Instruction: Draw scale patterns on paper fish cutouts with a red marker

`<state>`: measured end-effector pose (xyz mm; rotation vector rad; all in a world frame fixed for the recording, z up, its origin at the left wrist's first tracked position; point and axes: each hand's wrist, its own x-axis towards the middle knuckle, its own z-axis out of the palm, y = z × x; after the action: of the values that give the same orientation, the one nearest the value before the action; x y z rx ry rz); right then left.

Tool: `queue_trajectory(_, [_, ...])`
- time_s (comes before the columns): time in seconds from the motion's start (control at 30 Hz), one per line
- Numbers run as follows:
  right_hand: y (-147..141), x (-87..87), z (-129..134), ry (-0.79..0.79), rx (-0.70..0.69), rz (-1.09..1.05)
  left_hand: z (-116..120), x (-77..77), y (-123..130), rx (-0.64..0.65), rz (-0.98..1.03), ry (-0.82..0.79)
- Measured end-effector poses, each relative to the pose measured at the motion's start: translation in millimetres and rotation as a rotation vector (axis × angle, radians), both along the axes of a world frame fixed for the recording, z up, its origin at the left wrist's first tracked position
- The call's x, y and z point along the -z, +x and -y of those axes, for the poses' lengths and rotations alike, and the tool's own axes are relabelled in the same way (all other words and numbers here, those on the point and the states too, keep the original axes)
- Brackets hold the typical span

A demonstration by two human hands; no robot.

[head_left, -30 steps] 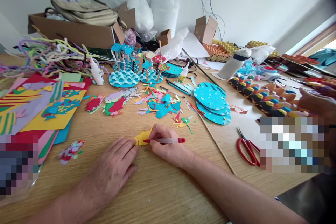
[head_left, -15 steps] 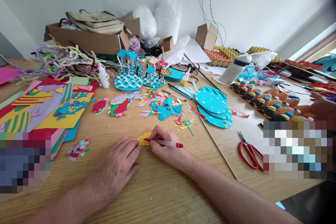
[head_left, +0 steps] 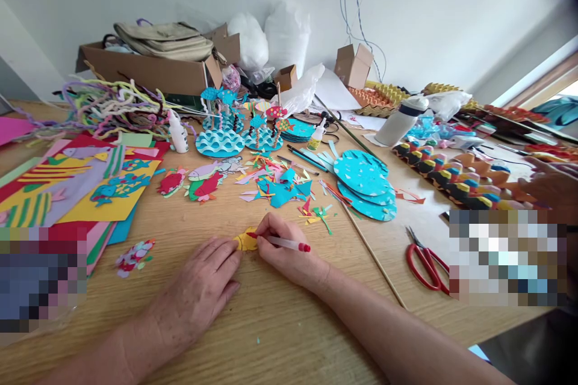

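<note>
A small yellow paper fish (head_left: 244, 243) with dark drawn lines lies on the wooden table in front of me. My left hand (head_left: 204, 272) rests flat beside it, fingertips on its left end. In my right hand (head_left: 291, 258) is a red felt-tip pen (head_left: 285, 243), pinched between thumb and fingers, its red tip at the fish's upper right part. The fish's right end is partly hidden by those fingers. Cut paper scraps (head_left: 284, 187) in many colours lie beyond my hands, and a little heap of paper dots (head_left: 135, 257) is to the left.
Red-handled scissors (head_left: 427, 267) and a thin wooden stick (head_left: 374, 255) lie at right, near blue paper discs (head_left: 363, 177). Coloured sheets (head_left: 102, 213) cover the left side. Glue bottles (head_left: 177, 134), blue fish models (head_left: 220, 143) and a painted egg carton (head_left: 442, 174) stand farther back.
The pen tip has shifted slightly up on the yellow fish, with my right hand moving a little. My left hand stays put. The whole view has moved slightly.
</note>
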<state>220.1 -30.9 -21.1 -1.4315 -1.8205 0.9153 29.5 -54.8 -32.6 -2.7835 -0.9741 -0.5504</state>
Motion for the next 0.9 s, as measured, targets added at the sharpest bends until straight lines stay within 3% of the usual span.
queue_trajectory(0.43, [-1.8, 1.9, 1.6, 0.007, -0.030, 0.028, 0.2, -1.0, -0.3, -0.026, -0.008, -0.067])
queue_trajectory(0.9, [-2.2, 1.1, 0.9, 0.001, -0.033, 0.051, -0.7, -1.5, 1.6, -0.004, -0.007, -0.014])
